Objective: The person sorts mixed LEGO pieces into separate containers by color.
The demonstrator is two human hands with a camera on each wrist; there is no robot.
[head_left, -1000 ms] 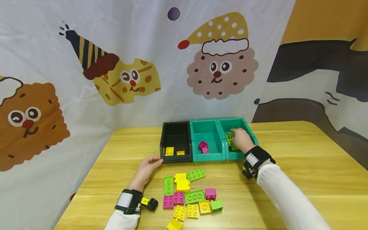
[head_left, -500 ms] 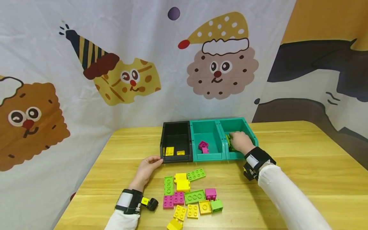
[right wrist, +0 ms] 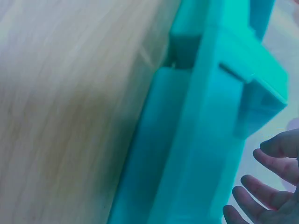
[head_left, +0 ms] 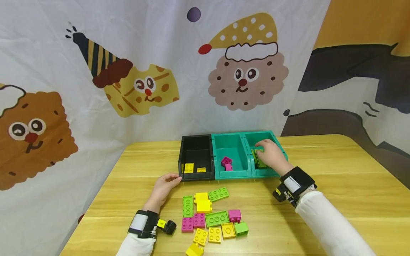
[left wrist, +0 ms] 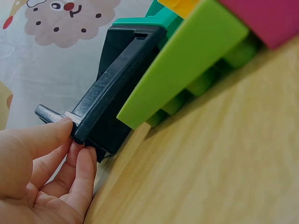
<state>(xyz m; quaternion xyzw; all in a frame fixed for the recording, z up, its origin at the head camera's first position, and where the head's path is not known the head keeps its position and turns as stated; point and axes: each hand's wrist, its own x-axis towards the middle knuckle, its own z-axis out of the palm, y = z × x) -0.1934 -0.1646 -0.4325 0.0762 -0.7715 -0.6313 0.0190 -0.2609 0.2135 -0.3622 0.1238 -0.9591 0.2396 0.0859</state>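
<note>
While your left hand (head_left: 162, 189) pinches the black rectangular plastic bin (head_left: 196, 176), likely steadying it, your right hand (head_left: 272, 155) hangs spread over green plastic bricks (head_left: 260, 164) in the rightmost teal plastic bin (head_left: 264, 173)

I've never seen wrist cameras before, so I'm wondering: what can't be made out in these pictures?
Head view: the exact number of lime-green plastic bricks in the rightmost teal plastic bin; the right hand blocks part of the inside.
Right wrist view: anything lying inside the teal plastic; the walls hide it. The hand is cut off by the right edge.
Left wrist view: the magenta plastic brick's full shape, cut off by the picture's edge.
</note>
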